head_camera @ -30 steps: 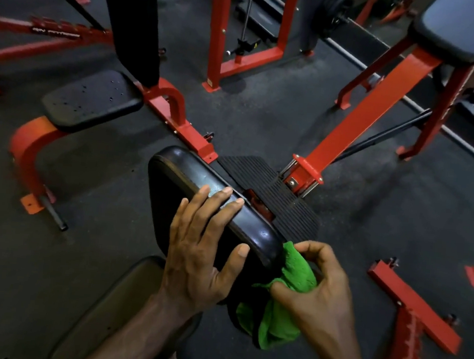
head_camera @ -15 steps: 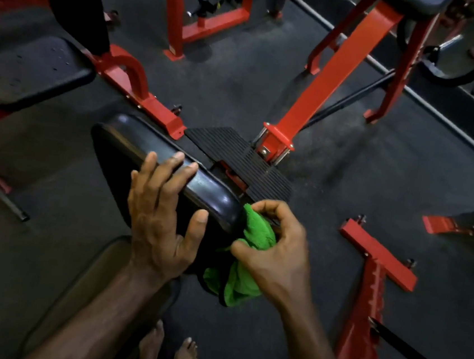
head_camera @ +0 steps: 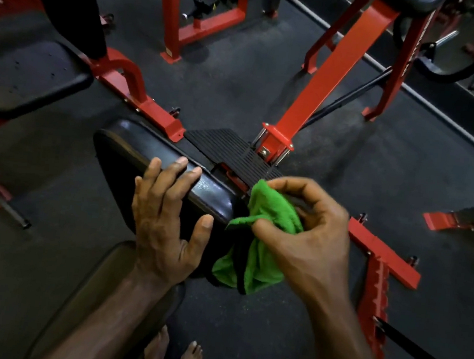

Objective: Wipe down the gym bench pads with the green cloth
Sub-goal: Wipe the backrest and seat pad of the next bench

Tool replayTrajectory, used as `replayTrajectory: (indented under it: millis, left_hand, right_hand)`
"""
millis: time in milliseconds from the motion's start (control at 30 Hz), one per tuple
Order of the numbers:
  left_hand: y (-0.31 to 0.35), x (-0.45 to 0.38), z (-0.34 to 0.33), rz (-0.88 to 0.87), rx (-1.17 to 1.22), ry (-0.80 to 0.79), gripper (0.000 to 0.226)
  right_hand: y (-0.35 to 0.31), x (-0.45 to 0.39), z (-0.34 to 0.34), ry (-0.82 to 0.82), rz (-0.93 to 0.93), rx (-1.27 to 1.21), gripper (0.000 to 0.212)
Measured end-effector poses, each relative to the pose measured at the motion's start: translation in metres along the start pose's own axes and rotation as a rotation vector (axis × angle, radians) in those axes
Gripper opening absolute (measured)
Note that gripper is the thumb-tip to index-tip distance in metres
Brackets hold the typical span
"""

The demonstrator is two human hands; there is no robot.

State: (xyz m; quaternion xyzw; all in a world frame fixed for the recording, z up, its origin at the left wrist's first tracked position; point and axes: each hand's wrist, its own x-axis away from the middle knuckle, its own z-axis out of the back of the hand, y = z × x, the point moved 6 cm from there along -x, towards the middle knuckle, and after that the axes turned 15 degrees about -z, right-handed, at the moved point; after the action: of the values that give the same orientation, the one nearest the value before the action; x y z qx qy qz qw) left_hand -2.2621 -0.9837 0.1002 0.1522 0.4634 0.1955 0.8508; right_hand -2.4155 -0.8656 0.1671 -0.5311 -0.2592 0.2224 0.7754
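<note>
Head view shows a glossy black pad, tilted, with light glinting on its rounded top edge, and a crumpled green cloth bunched against its right end, part hanging down below. Left hand lies flat on the pad with straight fingers over the top edge and thumb spread, while the right hand pinches the cloth between thumb and curled fingers. Compared with half a second ago, the right hand sits slightly off the pad's end, the cloth more exposed; the left hand keeps its place.
</note>
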Motion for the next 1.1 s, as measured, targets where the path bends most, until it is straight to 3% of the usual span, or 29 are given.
replayTrajectory:
  millis: [167,267,333,400,467,600,700,800,933,1100]
  left_hand:
    - [0.006,0.001,0.013,0.039,0.173,0.108,0.05]
    - [0.006,0.002,0.022,0.104,0.316,0.208,0.062]
    - [0.001,0.002,0.028,0.198,0.307,0.245,0.054]
    - [-0.014,0.006,0.032,0.327,0.268,0.316,0.03]
    - [-0.032,0.013,0.035,0.442,0.25,0.399,0.029]
    - [-0.054,0.021,0.035,0.602,0.267,0.499,0.03]
    - [-0.068,0.027,0.034,0.766,0.364,0.655,0.027]
    - [-0.083,0.025,0.037,0.81,0.401,0.824,0.029]
    - [-0.099,0.015,0.044,0.8,0.396,0.761,0.049]
    - [-0.103,0.003,0.049,0.744,0.274,0.564,0.051]
  right_hand:
    - [-0.067,-0.021,-0.028,-0.069,0.118,0.004,0.048]
    - [-0.066,-0.025,-0.068,-0.204,0.067,0.371,0.088]
    - [-0.056,-0.023,-0.076,-0.147,0.08,0.593,0.104]
    - [-0.051,-0.018,-0.066,-0.054,0.113,0.537,0.103]
    - [-0.04,-0.007,-0.07,-0.067,0.156,0.564,0.098]
    - [-0.028,0.0,-0.099,-0.034,0.33,0.914,0.094]
    - [-0.053,-0.024,-0.137,-0.143,0.415,1.039,0.094]
    - [-0.07,-0.044,-0.178,-0.243,0.428,1.09,0.095]
    - [-0.063,-0.034,-0.174,-0.255,0.441,1.111,0.095]
    - [-0.067,-0.048,-0.192,-0.274,0.425,1.162,0.087]
